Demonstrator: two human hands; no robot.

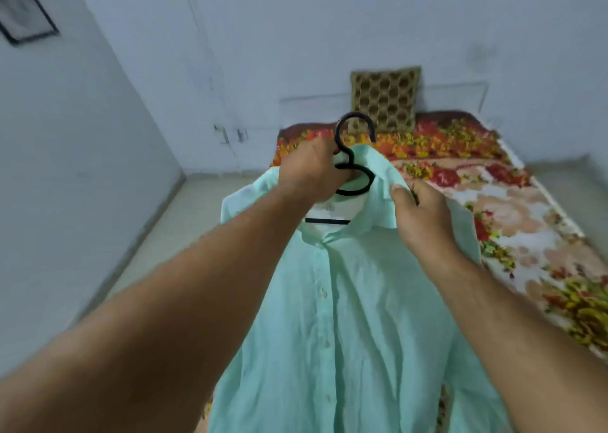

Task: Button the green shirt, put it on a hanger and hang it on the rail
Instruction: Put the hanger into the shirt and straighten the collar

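Gripping the thin black hanger, left fingers curl; right fingers pinch the shirt.

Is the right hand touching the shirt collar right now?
Touching. The head view shows the right hand pinching the edge of the shirt collar between thumb and fingers.

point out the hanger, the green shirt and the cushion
hanger (355,116): head view, top of its black hook
green shirt (378,317): head view, front panel beside the button row
cushion (385,100): head view, middle of its patterned face
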